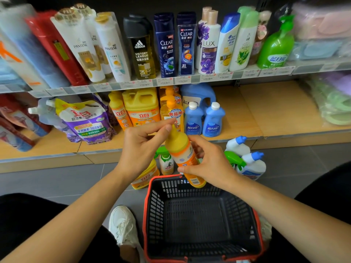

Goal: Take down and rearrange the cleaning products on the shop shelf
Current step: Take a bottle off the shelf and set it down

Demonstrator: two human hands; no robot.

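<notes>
I hold a yellow and orange dish-soap bottle tilted above the far rim of a dark basket with a red rim. My left hand pinches its top between thumb and forefinger. My right hand grips the lower body, fingers curled round it. On the lower wooden shelf stand more yellow soap bottles, two small blue bottles, a big blue jug and a purple refill pouch.
On the grey floor past the basket stand a yellow jug, a small green-capped bottle, a green spray bottle and two white toilet-cleaner bottles. The upper shelf carries shampoo bottles. A white shoe is left of the basket.
</notes>
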